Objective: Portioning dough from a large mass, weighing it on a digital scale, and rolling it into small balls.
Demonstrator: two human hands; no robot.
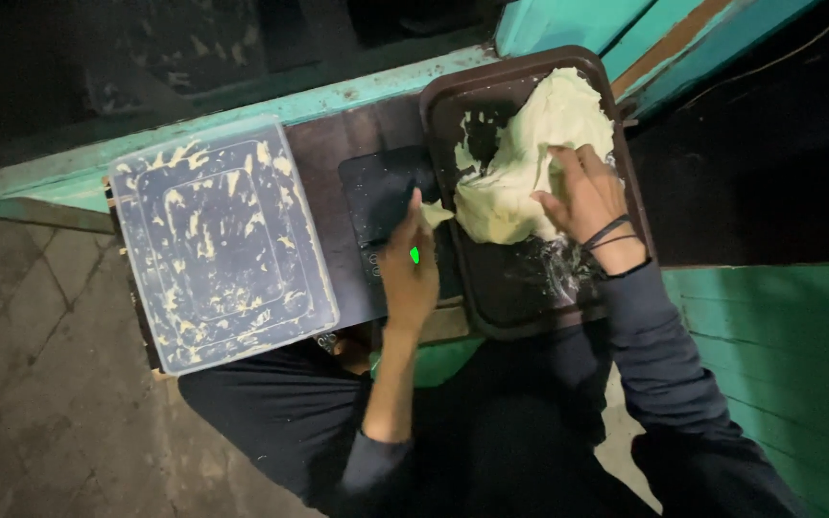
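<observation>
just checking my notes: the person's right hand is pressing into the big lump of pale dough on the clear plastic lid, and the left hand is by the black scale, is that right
Not quite. In the head view the right hand presses into the lump of pale dough on the dark brown tray, not on the clear plastic lid, which lies apart to the side, only smeared with dough. The left hand is indeed by the black scale.

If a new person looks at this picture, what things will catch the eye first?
First, the big pale lump of dough in the dark brown tray, upper right, with the right hand pressing into it. Next, the left hand at the tray's left edge, over a flat black scale. On the left lies a clear plastic lid smeared with dough.
</observation>
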